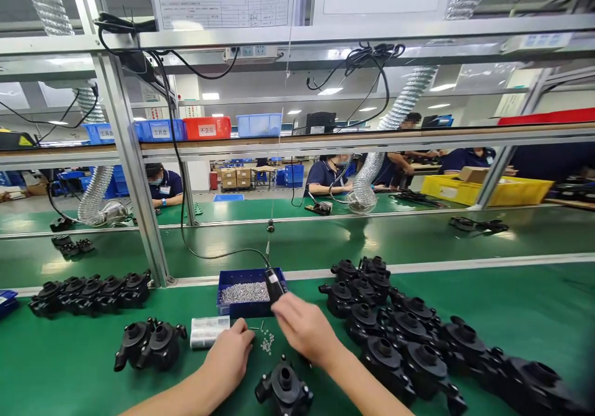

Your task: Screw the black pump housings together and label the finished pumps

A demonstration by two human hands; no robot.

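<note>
My right hand (pixel 304 329) is closed round the lower end of a black electric screwdriver (pixel 274 283), which hangs on a cord in front of a blue bin (pixel 248 309). Small metal fasteners (pixel 244 292) fill that bin. My left hand (pixel 230 354) rests on the green table, thumb and fingers pressed together beside a few loose screws (pixel 257 327); what they pinch, if anything, is too small to tell. A little pile of nuts or washers (pixel 267 341) lies between my hands. Nearest me sits a black pump-like housing (pixel 284 386), which neither hand touches.
A white divided box (pixel 209 331) lies left of my left hand. Two black housings (pixel 149 345) stand beyond it, with a row of others (pixel 90 292) behind. Many more (pixel 409 329) crowd the right. A metal post (pixel 134 155) rises at left. Co-workers (pixel 328 174) sit opposite.
</note>
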